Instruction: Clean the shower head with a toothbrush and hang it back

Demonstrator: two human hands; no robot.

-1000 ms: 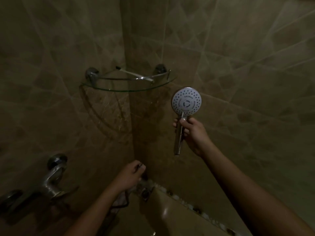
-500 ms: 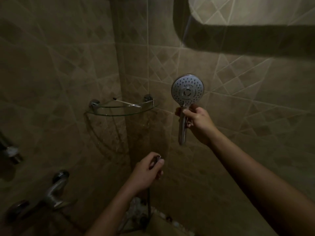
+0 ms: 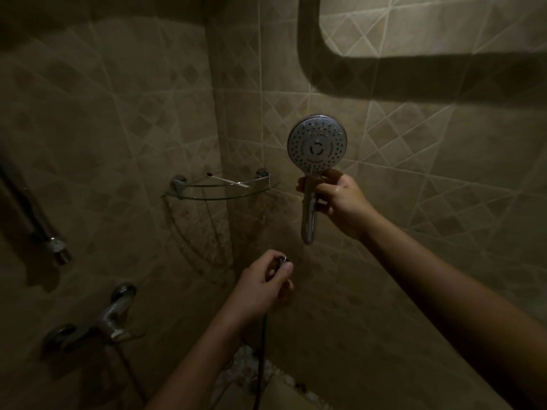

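A round chrome shower head point(image 3: 317, 145) faces me, its handle point(image 3: 308, 220) pointing down and detached from any hose. My right hand point(image 3: 340, 199) grips the handle just below the head. Lower down, my left hand point(image 3: 263, 287) is closed on the metal end of a dark hose point(image 3: 261, 359) that hangs toward the floor. The hose end sits a short way below the handle's tip, apart from it. A white toothbrush point(image 3: 228, 180) lies on the glass corner shelf point(image 3: 207, 196) to the left of the shower head.
A chrome tap mixer point(image 3: 103, 321) sticks out of the left wall at lower left. A metal rail with a bracket point(image 3: 56, 247) runs down the far left. Tiled walls meet in the corner behind the shelf. Pebbled floor point(image 3: 245, 371) shows below.
Both hands have risen, and the view has tilted up. The hose end in my left hand has come up from near the floor to just under the shower head's handle.
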